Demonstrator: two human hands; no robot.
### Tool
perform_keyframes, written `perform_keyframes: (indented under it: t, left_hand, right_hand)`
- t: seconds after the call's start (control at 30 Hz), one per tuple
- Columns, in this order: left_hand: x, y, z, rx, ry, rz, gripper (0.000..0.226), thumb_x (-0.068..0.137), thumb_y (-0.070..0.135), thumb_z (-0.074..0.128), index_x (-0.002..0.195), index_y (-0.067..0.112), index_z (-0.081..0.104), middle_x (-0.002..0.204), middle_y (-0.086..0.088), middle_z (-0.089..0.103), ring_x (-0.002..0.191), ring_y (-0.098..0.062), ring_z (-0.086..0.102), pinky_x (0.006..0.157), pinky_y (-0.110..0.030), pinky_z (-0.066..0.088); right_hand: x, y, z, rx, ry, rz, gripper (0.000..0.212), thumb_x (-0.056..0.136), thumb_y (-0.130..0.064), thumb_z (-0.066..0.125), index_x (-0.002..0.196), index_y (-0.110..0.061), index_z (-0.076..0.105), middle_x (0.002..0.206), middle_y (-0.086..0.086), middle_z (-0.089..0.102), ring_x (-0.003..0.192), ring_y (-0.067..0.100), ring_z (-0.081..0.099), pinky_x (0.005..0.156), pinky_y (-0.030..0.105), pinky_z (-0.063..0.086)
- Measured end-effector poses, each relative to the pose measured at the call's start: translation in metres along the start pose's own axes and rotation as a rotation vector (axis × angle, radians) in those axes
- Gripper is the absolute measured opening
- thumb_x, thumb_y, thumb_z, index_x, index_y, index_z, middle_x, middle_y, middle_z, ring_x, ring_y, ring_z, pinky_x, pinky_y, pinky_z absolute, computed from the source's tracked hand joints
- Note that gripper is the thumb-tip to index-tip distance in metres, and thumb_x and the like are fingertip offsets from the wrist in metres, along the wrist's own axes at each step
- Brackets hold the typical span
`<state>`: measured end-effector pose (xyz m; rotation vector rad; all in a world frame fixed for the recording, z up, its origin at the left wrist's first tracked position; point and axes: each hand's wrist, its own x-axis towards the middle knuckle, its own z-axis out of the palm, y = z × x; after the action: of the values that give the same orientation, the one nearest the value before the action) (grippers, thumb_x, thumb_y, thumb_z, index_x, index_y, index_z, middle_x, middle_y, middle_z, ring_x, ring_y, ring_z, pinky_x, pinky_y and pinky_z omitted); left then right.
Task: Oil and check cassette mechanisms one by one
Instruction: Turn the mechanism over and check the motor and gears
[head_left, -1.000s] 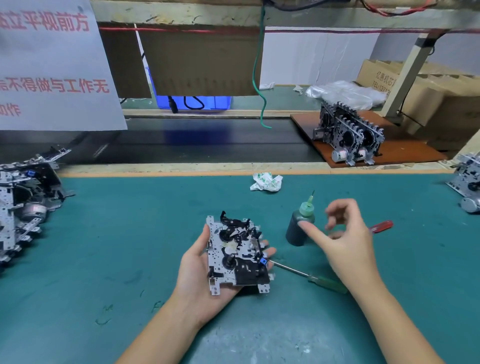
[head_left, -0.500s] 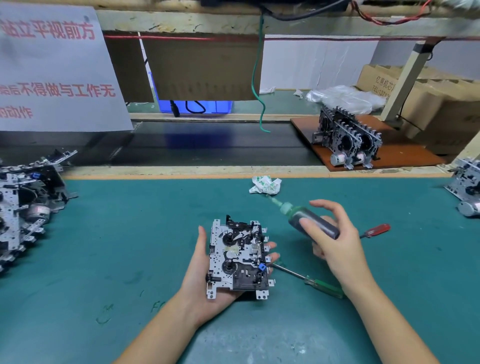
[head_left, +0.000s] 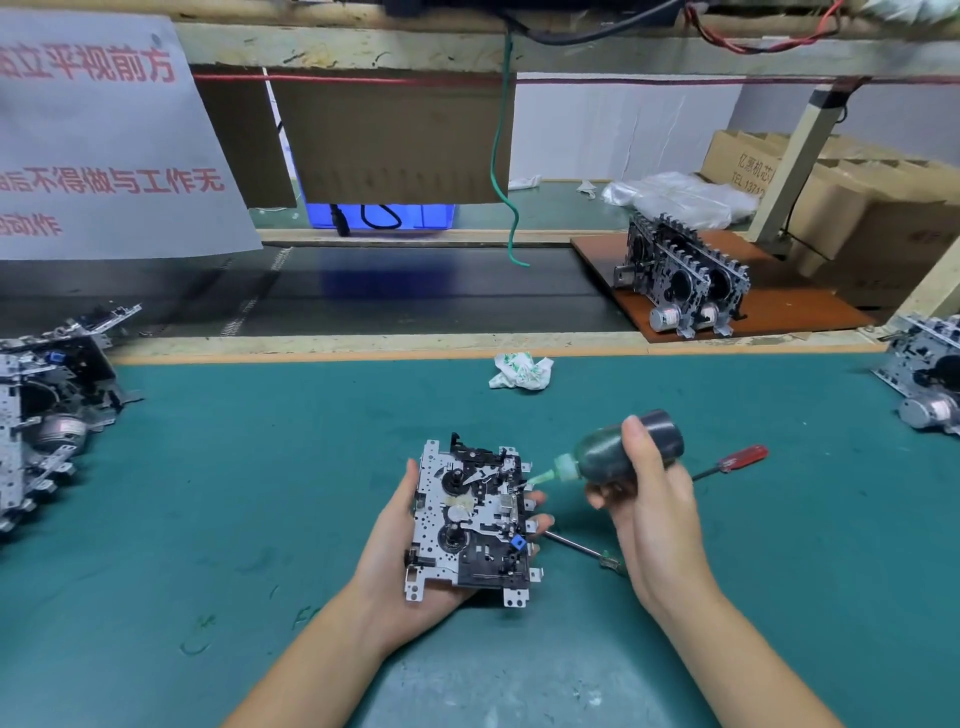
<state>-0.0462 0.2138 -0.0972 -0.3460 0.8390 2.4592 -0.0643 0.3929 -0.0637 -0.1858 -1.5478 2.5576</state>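
oil bottle (head_left: 618, 457) lifted off the mat, now gripped in right hand (head_left: 649, 499), tipped over, nozzle swung round to 9 o'clock, tip at right edge of cassette mechanism (head_left: 470, 519).

Bare green desk (head_left: 260, 493) lies open left of the hands. On the right, a green-handled screwdriver (head_left: 582, 548) and a red-handled one (head_left: 732, 462) lie in the way; a crumpled wrapper (head_left: 521, 370) sits behind, with stacked mechanisms (head_left: 47, 410) crowding the left edge.
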Motion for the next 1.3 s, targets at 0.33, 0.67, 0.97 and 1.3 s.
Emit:
perform_keyframes:
  t: [0.33,0.67,0.97,1.3]
  left_hand:
    - [-0.0009,0.0001,0.0021,0.011,-0.035,-0.007,0.076,0.088,0.062,0.032,0.118,-0.001,0.064,0.127,-0.029,0.056,0.107,-0.045,0.061,0.087,-0.05,0.052]
    - [0.0007,-0.0002,-0.0027,0.025,-0.054,-0.012,0.076,0.09,0.062,0.031,0.121,0.0,0.063,0.13,-0.029,0.053,0.113,-0.045,0.057,0.095,-0.053,0.047]
    - [0.0008,-0.0006,-0.0025,0.032,-0.042,-0.006,0.076,0.091,0.063,0.029,0.119,0.001,0.064,0.129,-0.028,0.055,0.113,-0.045,0.058,0.095,-0.05,0.049]
    - [-0.0006,-0.0001,-0.0015,0.05,-0.039,-0.007,0.075,0.091,0.062,0.031,0.119,0.0,0.064,0.128,-0.029,0.055,0.111,-0.046,0.058,0.099,-0.053,0.043]
  right_hand:
    - [-0.0014,0.0045,-0.0022,-0.15,0.019,-0.137,0.027,0.065,-0.045,0.063,0.066,-0.018,0.056,0.058,-0.005,0.054,0.053,0.005,0.049,0.04,0.018,0.038]
    - [0.0014,0.0055,-0.0043,-0.19,0.018,-0.162,0.031,0.07,-0.042,0.066,0.069,-0.013,0.054,0.057,-0.005,0.053,0.052,0.006,0.048,0.04,0.019,0.038]
    - [0.0026,0.0074,-0.0063,-0.23,0.02,-0.187,0.025,0.077,-0.035,0.066,0.069,-0.014,0.054,0.056,-0.007,0.054,0.051,0.004,0.048,0.041,0.019,0.04]
    - [0.0021,0.0076,-0.0064,-0.206,0.002,-0.192,0.029,0.071,-0.041,0.063,0.074,-0.013,0.057,0.06,-0.007,0.06,0.055,0.006,0.055,0.045,0.02,0.044]
